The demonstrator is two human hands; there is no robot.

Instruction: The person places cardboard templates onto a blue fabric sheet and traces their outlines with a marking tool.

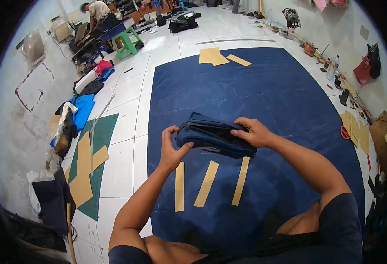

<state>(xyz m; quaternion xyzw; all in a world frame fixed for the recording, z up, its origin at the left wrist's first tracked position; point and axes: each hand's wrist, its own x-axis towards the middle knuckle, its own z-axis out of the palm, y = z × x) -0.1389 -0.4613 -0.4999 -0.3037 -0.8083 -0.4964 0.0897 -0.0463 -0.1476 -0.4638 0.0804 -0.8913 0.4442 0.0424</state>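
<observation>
Navy fabric, one broad cloth (264,92) with faint pale lines on it, covers much of the white-tiled floor (118,167). One green mat (107,132) lies past its left edge, bearing overlapping tan card pieces (82,163). One soft, boxy dark-blue pouch (202,132) is held over the cloth's middle; its long mouth gapes, too dark inside for me to make out contents. The left hand (170,147) pinches its left end between thumb and fingers; the right hand (256,133) pinches the other end, thumb at the mouth. Three flat card strips (206,184) lie apart between pouch and near edge. One pair of red-handled scissors (344,133) sits at the right edge.
</observation>
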